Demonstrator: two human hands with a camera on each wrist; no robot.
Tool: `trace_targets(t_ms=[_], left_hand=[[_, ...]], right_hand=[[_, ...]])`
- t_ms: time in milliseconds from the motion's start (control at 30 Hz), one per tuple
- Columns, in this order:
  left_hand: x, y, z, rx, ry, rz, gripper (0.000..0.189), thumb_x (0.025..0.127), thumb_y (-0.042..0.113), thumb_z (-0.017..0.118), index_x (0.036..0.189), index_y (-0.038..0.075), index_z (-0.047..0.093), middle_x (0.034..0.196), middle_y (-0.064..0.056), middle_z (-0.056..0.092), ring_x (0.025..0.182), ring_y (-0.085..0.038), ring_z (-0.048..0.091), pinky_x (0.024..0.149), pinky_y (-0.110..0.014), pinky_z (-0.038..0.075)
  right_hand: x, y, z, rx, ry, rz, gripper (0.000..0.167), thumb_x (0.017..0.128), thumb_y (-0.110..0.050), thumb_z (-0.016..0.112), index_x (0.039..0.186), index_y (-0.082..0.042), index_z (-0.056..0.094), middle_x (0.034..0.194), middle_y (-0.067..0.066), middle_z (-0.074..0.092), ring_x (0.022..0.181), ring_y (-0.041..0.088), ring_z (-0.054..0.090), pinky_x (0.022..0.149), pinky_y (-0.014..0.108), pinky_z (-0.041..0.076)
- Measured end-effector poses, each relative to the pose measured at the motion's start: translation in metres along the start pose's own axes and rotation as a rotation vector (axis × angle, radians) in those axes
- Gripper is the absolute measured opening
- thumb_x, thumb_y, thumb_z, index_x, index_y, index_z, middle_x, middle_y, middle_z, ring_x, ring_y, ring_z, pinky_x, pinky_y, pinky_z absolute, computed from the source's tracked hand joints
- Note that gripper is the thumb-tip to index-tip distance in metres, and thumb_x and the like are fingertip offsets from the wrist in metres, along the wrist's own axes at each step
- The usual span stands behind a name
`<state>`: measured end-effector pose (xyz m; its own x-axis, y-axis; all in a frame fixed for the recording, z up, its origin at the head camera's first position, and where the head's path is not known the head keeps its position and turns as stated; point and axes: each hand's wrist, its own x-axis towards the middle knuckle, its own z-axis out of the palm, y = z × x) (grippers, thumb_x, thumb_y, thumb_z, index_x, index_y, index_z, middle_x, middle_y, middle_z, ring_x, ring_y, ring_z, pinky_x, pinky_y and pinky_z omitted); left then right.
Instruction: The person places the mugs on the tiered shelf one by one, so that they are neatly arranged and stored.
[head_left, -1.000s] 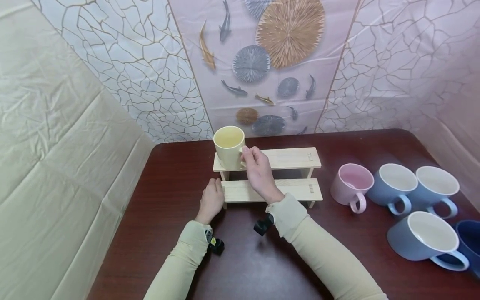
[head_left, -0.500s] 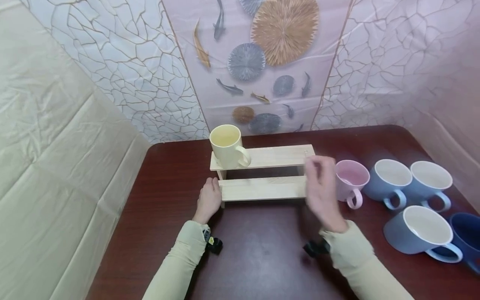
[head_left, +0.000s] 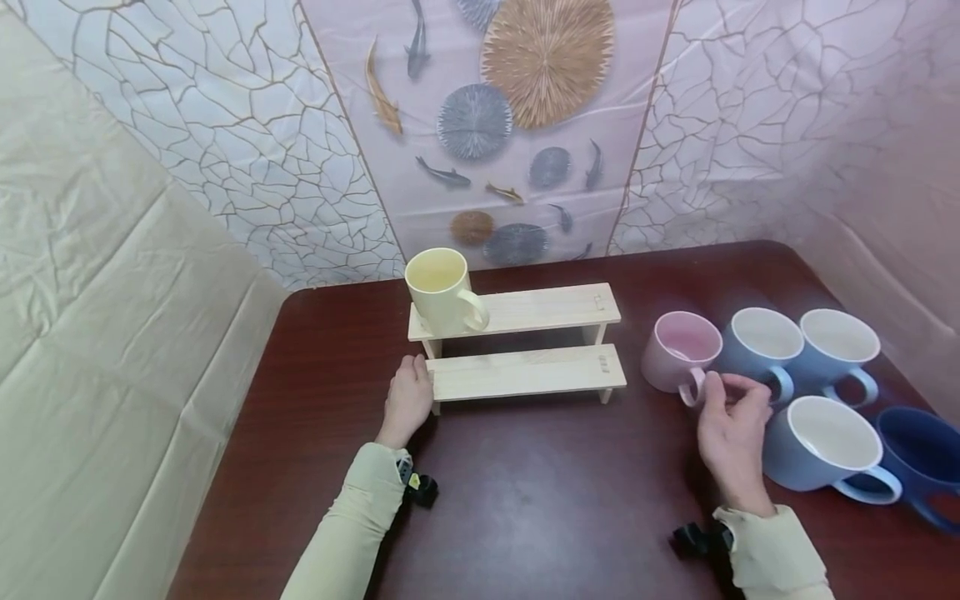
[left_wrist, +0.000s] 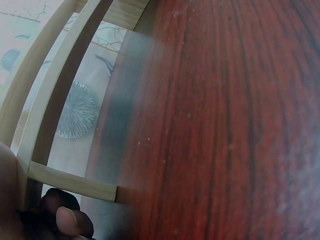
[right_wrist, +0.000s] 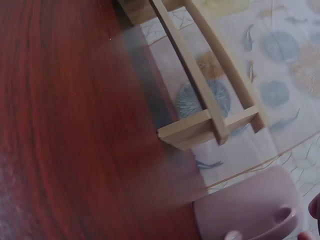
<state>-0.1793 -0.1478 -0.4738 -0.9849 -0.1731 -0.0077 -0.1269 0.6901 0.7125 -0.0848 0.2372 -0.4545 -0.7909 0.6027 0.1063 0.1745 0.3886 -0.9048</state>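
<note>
A two-step wooden rack stands on the table. My left hand holds its left end; in the left wrist view curled fingers show beside the rack's leg. On the upper step's left end sits a yellow mug, upright, its handle to the right. My right hand is at the handle of a pink mug, right of the rack. Its thumb and fingers are bent but apart. In the right wrist view, fingertips at the edge lie just beside the pink mug's handle, with a gap.
Right of the pink mug stand two light blue mugs, one nearer and one farther right. In front of them are a larger grey-blue mug and a dark blue mug. A patterned cloth hangs behind the table.
My right hand has let go of the yellow mug on the upper step and moved right to the pink mug's handle. My left hand stays at the rack's left end.
</note>
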Motion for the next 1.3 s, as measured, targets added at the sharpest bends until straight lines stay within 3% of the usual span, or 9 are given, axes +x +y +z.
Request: trace_targets(t_ms=[133,267,367,600,900,1300], left_hand=[[0.001,-0.001,0.0,-0.005,0.005,-0.003,0.041,0.106,0.034,0.029,0.097,0.003,0.054,0.095,-0.022,0.062,0.098,-0.043,0.061,0.076,-0.058,0.046],[0.001,-0.002,-0.001,-0.005,-0.002,0.003,0.042,0.106,0.035,0.028,0.098,0.003,0.054,0.093,-0.021,0.061,0.098,-0.042,0.061,0.077,-0.057,0.046],[0.001,-0.002,-0.001,-0.01,-0.003,0.006,0.043,0.106,0.036,0.028,0.098,0.003,0.054,0.092,-0.02,0.061,0.098,-0.042,0.061,0.077,-0.056,0.046],[0.002,-0.003,-0.001,-0.02,0.002,0.007,0.042,0.106,0.035,0.029,0.098,0.003,0.054,0.091,-0.02,0.06,0.098,-0.042,0.06,0.078,-0.056,0.046],[0.002,-0.002,0.0,-0.036,0.002,-0.001,0.037,0.106,0.032,0.032,0.097,0.003,0.055,0.092,-0.02,0.06,0.099,-0.041,0.06,0.078,-0.056,0.046],[0.001,-0.001,0.0,-0.039,-0.008,-0.013,0.038,0.106,0.033,0.031,0.096,0.005,0.053,0.09,-0.019,0.059,0.098,-0.041,0.06,0.078,-0.055,0.046]], right_hand=[[0.003,0.004,0.002,-0.016,-0.112,0.09,0.051,0.104,-0.039,0.036,0.126,0.007,0.043,0.119,0.023,0.047,0.104,0.03,0.044,0.089,0.037,0.032],[0.006,0.007,0.003,-0.044,-0.173,0.127,0.06,0.103,-0.048,0.031,0.118,0.005,0.054,0.12,0.022,0.055,0.106,0.029,0.047,0.094,0.041,0.033],[0.007,0.006,0.003,-0.045,-0.182,0.123,0.06,0.102,-0.051,0.032,0.112,0.0,0.061,0.114,0.017,0.061,0.101,0.022,0.051,0.091,0.033,0.036],[0.008,0.006,0.006,-0.036,-0.138,0.062,0.051,0.103,-0.045,0.038,0.105,-0.001,0.064,0.098,0.013,0.063,0.088,0.013,0.052,0.08,0.02,0.037],[0.008,0.003,0.007,-0.044,-0.126,0.047,0.049,0.104,-0.041,0.037,0.109,0.0,0.063,0.102,0.015,0.062,0.087,0.012,0.052,0.079,0.019,0.037],[0.006,0.008,0.013,0.143,-0.042,0.084,0.042,0.104,-0.036,0.044,0.1,0.002,0.06,0.087,-0.004,0.059,0.09,0.012,0.054,0.081,0.02,0.039]])
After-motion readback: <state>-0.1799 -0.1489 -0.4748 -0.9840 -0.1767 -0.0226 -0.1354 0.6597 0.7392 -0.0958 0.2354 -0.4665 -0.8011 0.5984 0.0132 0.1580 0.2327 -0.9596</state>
